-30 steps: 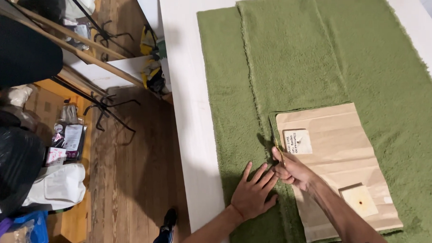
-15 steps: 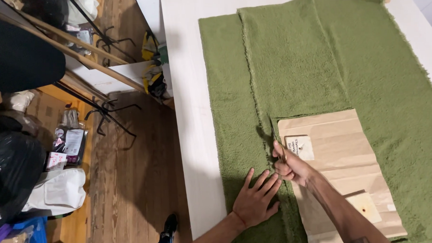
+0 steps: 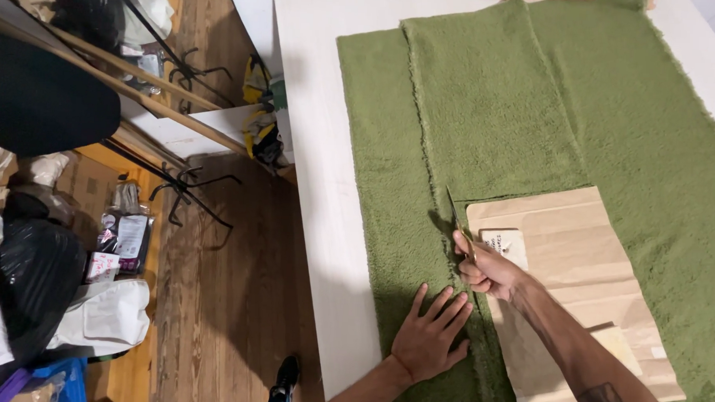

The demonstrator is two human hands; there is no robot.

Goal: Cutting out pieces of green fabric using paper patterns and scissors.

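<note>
Moved up along pattern's left edge since earlier frames: right hand [image 3: 486, 270] w/ slim metal scissors [image 3: 457, 220], now level w/ small white label [image 3: 505, 243] on tan paper pattern piece [image 3: 565, 272]. Left hand [image 3: 432, 337] shifted up a little too, flat just below and left of right hand.

Right hand: fingers closed round scissor handles, firm clamp; blades point toward upper left of frame, tips on fuzzy green fleece fabric [image 3: 495, 119] just left of pattern's top-left corner. Blades apart or together: can't tell, too thin from this angle.

Left hand: fingers spread and apart, palm down, pressing on green fabric at lower centre; holds nothing, only touches cloth. Fingertips near right wrist, not touching it as far as visible.

Fabric: covers most of white table [image 3: 312, 144], centre to right of frame, w/ a narrower strip along left side and a frayed seam-like edge running top to bottom. Pattern piece lies flat on fabric, lower right, tilted slightly; second small pale square patch [image 3: 622, 341] near its lower end, partly behind right forearm.

Left of frame: wooden floor [image 3: 227, 299], black metal stand legs [image 3: 188, 187], black bag [image 3: 34, 281], white bags [image 3: 104, 315], long wooden beam [image 3: 139, 90] running diagonally. Bottom centre: dark shoe [image 3: 285, 378] on floor beside table edge.
</note>
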